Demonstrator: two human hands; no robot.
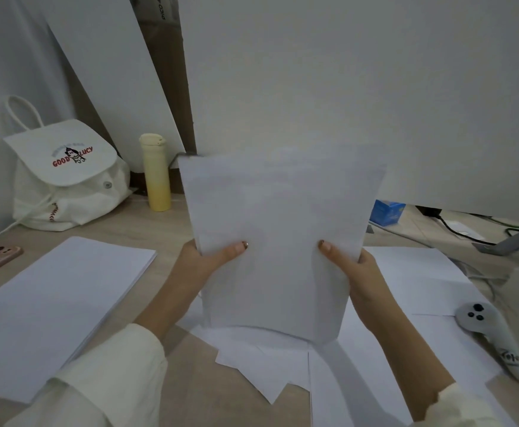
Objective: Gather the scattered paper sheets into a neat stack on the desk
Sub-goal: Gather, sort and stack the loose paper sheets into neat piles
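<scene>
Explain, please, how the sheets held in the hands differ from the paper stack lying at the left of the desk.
1. The held sheets stand upright, pinched at both sides by the left hand and right hand; the left stack lies flat on the desk, untouched.
2. The held sheets look like a thin bundle; the left stack looks thicker, with a layered edge showing.
Both are plain white paper, roughly squared up.

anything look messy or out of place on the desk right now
Yes. Loose white paper sheets lie fanned at crooked angles on the wooden desk, under the upright paper bundle held by the left hand and right hand. A grey handheld controller rests on the right-side sheets, weighing them down.
</scene>
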